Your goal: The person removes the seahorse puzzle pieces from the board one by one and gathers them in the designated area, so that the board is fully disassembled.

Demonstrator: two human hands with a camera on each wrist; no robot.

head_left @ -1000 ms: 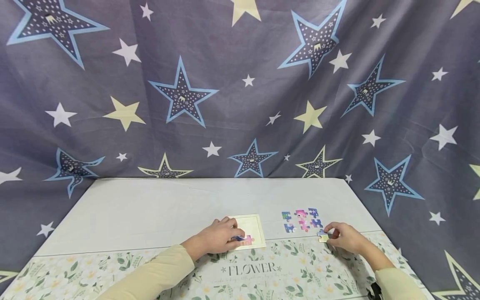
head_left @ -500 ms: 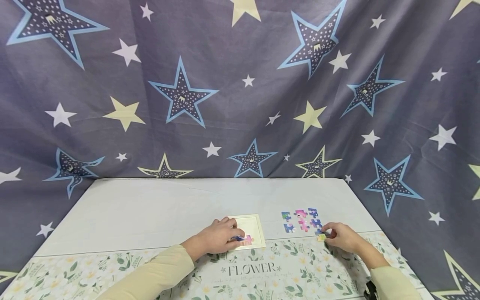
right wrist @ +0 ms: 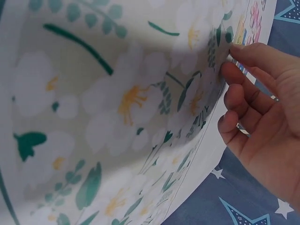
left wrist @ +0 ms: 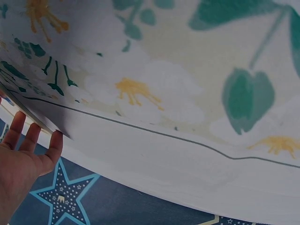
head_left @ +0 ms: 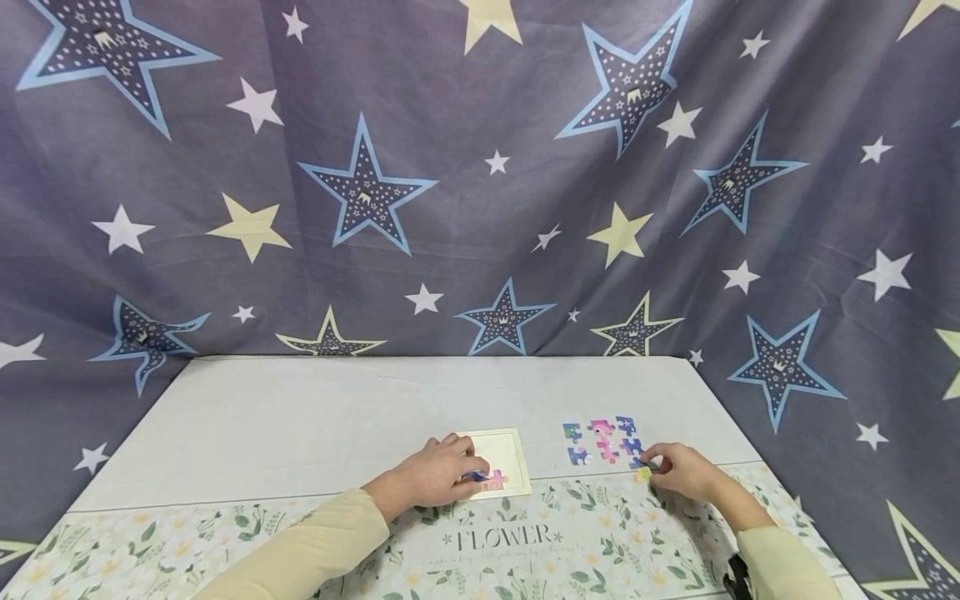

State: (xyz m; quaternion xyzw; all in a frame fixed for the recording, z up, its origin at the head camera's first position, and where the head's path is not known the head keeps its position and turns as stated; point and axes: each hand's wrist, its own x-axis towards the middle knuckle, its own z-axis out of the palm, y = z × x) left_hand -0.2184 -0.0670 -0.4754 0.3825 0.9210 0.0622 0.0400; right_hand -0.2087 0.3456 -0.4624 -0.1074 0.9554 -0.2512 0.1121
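Note:
My left hand (head_left: pixel 442 472) rests over the left side of a cream puzzle tray (head_left: pixel 517 462). Between its thumb and forefinger a dark blue puzzle piece (head_left: pixel 477 477) shows tilted. Just beyond it in the tray, a pink piece (head_left: pixel 497 479) lies near the lower edge. In the left wrist view, several fingers (left wrist: pixel 32 136) reach the tray's rim. To the right, my right hand (head_left: pixel 686 473) pinches the edge of a yellow-and-blue puzzle piece (head_left: pixel 642 475) with thumb and forefinger. Its other fingers (right wrist: pixel 234 96) are curled in the right wrist view.
Several loose pieces lie just past the right hand, among them a pink character piece (head_left: pixel 602 428) and a blue-green one (head_left: pixel 573 432). A floral cloth (head_left: pixel 525 542) covers the near part of the white table (head_left: pixel 315 417). A star-patterned curtain (head_left: pixel 450 250) stands behind.
My right hand has shifted slightly left, and the yellow-and-blue piece has moved against the lower right of the loose group. The left hand stays in place over the tray.

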